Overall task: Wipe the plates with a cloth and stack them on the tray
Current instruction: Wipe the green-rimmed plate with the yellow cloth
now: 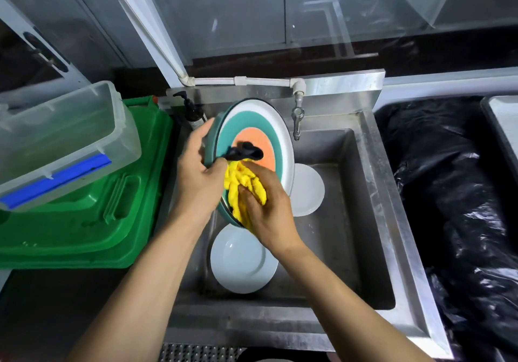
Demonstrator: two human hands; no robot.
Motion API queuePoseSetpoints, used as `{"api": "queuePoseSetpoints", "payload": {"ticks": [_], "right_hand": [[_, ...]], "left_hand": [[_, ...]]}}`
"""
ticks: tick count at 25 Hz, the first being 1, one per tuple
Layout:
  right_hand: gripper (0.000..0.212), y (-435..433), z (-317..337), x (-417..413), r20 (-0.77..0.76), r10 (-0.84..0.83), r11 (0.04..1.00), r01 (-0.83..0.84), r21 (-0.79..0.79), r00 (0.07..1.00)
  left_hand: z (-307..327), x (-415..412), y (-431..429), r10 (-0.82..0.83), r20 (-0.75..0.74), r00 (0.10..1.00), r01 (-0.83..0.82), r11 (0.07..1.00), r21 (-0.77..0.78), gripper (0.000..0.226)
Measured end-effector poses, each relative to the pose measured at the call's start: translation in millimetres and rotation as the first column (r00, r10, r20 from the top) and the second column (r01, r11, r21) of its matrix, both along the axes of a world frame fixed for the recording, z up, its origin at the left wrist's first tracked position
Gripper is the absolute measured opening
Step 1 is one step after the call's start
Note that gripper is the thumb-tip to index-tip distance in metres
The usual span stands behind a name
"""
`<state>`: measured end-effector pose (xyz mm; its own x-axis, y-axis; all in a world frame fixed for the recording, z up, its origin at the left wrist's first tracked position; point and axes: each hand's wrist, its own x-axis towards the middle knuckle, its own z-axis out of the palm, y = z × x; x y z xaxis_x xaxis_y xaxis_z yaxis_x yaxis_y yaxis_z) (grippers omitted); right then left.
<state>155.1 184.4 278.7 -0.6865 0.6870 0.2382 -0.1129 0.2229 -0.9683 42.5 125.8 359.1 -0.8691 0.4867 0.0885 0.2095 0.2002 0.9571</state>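
While the left grip (200, 165) curls round the rim of the coloured plate (269, 126), tilted above the sink (364, 221), the right grip (269, 210) clutches the yellow cloth (238, 182) against the plate's face. Under both grips, two white plates (241, 260) lie in the sink.

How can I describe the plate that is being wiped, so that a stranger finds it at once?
Look at the steel sink in the middle. Over its basin the left hand holds one plate tilted while the right hand holds a yellow cloth against it. It alone has a teal ring round an orange centre; the white plates lying below are plain.
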Motion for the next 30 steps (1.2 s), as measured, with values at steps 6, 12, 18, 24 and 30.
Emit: {"api": "queuePoseSetpoints", "payload": {"ticks": [6, 12, 18, 24, 30], "right_hand": [[0.04, -13.9, -14.1, 18.1, 0.164, 0.063, 0.997, -0.067, 0.023, 0.984], [0.038, -7.1, -56.8, 19.3, 0.342, -0.02, 0.983, -0.043, 0.177, 0.94], [0.023, 51.2, -76.4, 16.0, 0.542, -0.296, 0.91, 0.06, 0.41, 0.786], [0.043, 85.2, -34.2, -0.5, 0.408, -0.338, 0.928, 0.228, 0.295, 0.848], [0.052, 63.6, 28.1, -13.6, 0.058, -0.225, 0.946, 0.204, 0.25, 0.973]], "left_hand": [[18.6, -4.3, -5.0, -0.069, -0.076, 0.995, 0.067, 0.997, -0.03, 0.071], [26.0, 9.6, -3.8, -0.198, -0.155, 0.968, 0.19, 0.98, -0.06, 0.073], [15.9, 14.4, -9.8, -0.201, -0.061, 0.978, 0.198, 0.979, -0.057, 0.073], [11.6, 22.7, -9.0, -0.153, 0.035, 0.988, 0.154, 0.988, -0.026, 0.073], [9.5, 28.5, -5.3, -0.105, 0.118, 0.987, 0.107, 0.994, -0.017, 0.075]]}}
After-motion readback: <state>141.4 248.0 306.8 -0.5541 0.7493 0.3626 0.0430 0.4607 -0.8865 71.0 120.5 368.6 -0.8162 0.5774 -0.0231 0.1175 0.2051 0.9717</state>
